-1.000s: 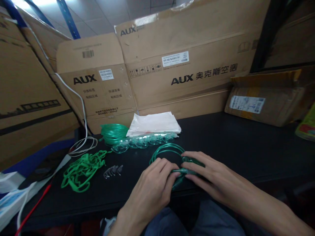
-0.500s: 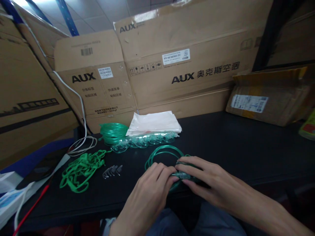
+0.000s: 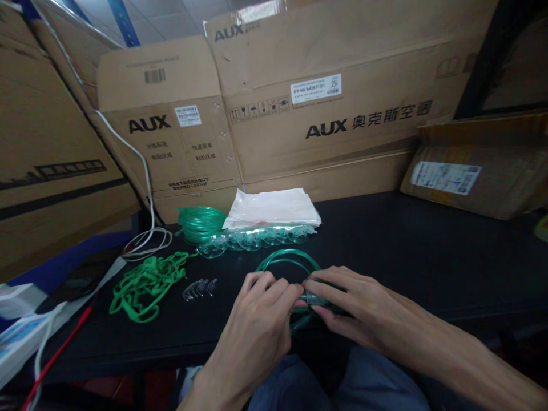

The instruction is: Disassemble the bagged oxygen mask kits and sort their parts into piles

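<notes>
A coil of green tubing (image 3: pixel 284 260) lies on the black table (image 3: pixel 406 251) near its front edge. My left hand (image 3: pixel 259 325) pinches the near part of the coil with curled fingers. My right hand (image 3: pixel 342 305) meets it from the right, its fingers closed over a small clear-green piece on the same tubing. Both hands touch at the fingertips. What lies under the right palm is hidden.
Behind the coil lie a row of clear masks (image 3: pixel 257 238), a white bag stack (image 3: pixel 274 206) and another green tubing coil (image 3: pixel 200 222). Green straps (image 3: pixel 145 282) and small clear connectors (image 3: pixel 199 287) sit left. Cardboard boxes (image 3: pixel 325 97) wall the back; cables (image 3: pixel 145 242) trail left.
Both hands shifted slightly on the coil, the left fingers curling tighter onto the tubing. The view tilted a little down and to the left.
</notes>
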{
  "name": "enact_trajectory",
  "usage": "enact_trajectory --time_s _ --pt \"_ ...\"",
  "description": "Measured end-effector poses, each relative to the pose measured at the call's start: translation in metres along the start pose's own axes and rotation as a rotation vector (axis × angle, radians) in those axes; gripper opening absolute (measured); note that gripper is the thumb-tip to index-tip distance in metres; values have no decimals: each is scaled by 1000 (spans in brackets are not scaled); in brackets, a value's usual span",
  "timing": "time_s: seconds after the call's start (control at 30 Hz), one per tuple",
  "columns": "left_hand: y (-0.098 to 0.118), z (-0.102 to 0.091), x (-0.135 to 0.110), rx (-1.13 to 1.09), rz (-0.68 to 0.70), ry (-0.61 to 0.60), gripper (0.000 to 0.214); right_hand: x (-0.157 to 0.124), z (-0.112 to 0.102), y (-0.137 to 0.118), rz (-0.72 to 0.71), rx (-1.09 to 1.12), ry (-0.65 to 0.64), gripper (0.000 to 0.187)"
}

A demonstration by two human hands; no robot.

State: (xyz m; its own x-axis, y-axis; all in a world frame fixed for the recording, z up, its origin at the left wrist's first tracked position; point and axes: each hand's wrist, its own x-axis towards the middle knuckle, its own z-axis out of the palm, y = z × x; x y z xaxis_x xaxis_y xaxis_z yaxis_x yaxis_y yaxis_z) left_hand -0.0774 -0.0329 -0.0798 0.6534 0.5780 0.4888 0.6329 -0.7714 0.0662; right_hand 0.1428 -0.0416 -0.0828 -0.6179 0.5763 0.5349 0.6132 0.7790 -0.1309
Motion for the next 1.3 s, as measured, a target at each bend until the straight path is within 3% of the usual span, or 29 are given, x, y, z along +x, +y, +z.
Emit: enact_trajectory --time_s 0.23,0.47,0.6,0.8,1.03,1.13,1.3 --pt "-6 -11 3 -261 -82 -77 24 5 -5 -2 -134 -243 -7 21" --pt "-5 -3 -3 -109 1 78 21 8 -18 -8 -47 -23 -46 18" --pt "-7 2 -2 -43 22 129 20 7 -14 -3 50 74 -27 25" --pt "-15 -7 -1 -131 -49 47 22 8 -6 6 -98 -287 86 25" --pt "-21 -11 -4 -212 -84 107 18 -16 -24 23 202 7 272 24" --pt "-13 -9 7 -182 -128 56 17 -26 -21 36 224 -101 303 29" --pt "1 -7 26 -233 -160 -67 16 -32 -4 53 199 -278 236 30"
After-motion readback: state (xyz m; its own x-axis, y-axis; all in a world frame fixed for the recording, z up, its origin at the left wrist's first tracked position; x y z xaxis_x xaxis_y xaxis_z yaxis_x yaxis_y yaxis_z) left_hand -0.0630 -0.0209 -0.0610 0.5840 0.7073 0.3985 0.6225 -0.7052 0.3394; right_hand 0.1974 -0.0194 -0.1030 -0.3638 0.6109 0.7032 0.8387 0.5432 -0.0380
